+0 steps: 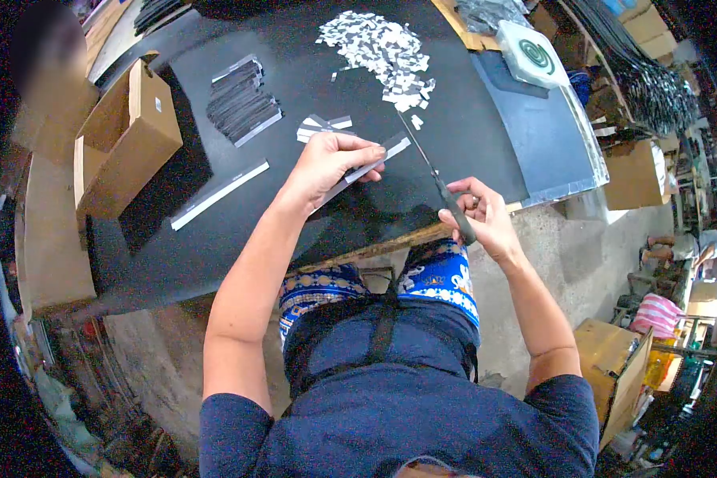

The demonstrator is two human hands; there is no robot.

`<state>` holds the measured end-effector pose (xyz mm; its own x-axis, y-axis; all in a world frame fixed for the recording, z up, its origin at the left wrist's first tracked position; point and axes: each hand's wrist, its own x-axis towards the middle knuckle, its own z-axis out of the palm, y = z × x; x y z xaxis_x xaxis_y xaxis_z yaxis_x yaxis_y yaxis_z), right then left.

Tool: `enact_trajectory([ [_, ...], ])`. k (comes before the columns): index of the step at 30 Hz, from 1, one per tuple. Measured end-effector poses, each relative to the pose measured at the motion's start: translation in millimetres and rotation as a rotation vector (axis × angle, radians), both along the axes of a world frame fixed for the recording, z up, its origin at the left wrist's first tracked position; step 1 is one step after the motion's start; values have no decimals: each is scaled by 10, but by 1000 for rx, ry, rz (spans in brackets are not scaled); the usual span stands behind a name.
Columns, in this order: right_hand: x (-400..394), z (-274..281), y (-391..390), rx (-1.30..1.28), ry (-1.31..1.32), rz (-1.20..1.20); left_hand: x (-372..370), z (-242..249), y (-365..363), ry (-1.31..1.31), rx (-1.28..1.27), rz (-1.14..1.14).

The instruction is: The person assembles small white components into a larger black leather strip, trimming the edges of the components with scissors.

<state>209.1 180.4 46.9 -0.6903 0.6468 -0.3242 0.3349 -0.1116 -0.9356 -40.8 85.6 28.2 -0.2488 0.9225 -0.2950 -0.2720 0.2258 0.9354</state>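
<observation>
My left hand (338, 166) pinches a narrow grey-and-white strip (397, 146), whose free end points up and right. In my right hand (486, 219) are black-handled scissors (444, 190), fingers around the handles. Their long blades slant up past the strip's free end, close beside it. Just beyond my left hand, a few short striped strips (313, 126) lie crossed on the black tabletop (295, 76). A heap of small white and grey cut pieces (386, 56) is spread beyond the scissor tips. Left of my hand lies one long white-edged strip (220, 195).
A stack of dark strips (244, 102) sits at the table's left, near an open cardboard box (139, 135). A blue-grey sheet (538, 131) and a clear package with a green spiral (531, 54) are at the right. Another person (701, 247) is far right.
</observation>
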Motion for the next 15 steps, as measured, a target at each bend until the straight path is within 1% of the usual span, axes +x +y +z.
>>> enact_trajectory([
  [2,-28,13,-26,-8,-11,20,2,14,-3,-5,-1,1],
  [4,-70,61,-97,-97,25,-2,3,22,-10,-12,-4,4],
  [10,-112,-10,-79,-72,44,27,11,40,-7,-18,5,-4],
  [15,-133,15,-97,-105,73,21,31,48,-13,-30,-3,-30],
])
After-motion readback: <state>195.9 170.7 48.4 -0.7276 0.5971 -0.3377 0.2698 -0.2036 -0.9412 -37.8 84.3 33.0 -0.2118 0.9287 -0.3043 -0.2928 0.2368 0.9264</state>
